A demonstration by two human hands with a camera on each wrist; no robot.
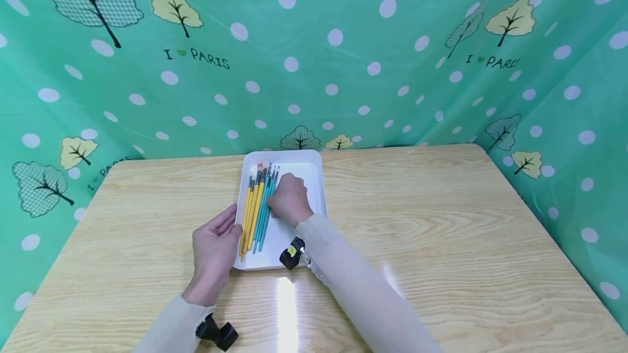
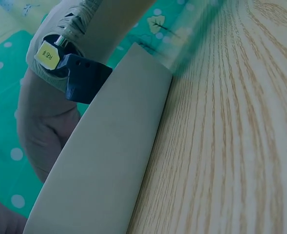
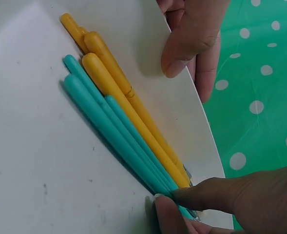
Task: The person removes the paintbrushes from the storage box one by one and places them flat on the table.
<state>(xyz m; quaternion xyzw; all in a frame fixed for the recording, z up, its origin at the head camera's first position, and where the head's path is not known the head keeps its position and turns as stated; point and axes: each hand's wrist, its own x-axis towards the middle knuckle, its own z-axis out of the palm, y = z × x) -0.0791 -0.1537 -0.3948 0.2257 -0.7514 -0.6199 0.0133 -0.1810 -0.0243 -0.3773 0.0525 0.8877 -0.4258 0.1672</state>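
Note:
A white tray (image 1: 312, 170) stands on the table, with several yellow paintbrushes (image 1: 254, 211) and several teal paintbrushes (image 1: 262, 226) lying side by side in its left half, bristles toward the far end. My left hand (image 1: 214, 248) holds the tray's left rim, thumb inside and fingers outside. Over the tray, my right hand (image 1: 291, 199) has thumb and index finger at a teal paintbrush (image 3: 104, 122) near its bristle end, pinching it; the right wrist view shows this closely. The hand hides some of the bristle ends there. In the left wrist view the tray's outer wall (image 2: 99, 156) fills the middle.
The wooden table (image 1: 417, 222) extends to both sides of the tray. Behind it hangs a green dotted curtain (image 1: 333, 70), which also runs along the left and right sides. Each wrist carries a small black camera mount (image 1: 216, 333).

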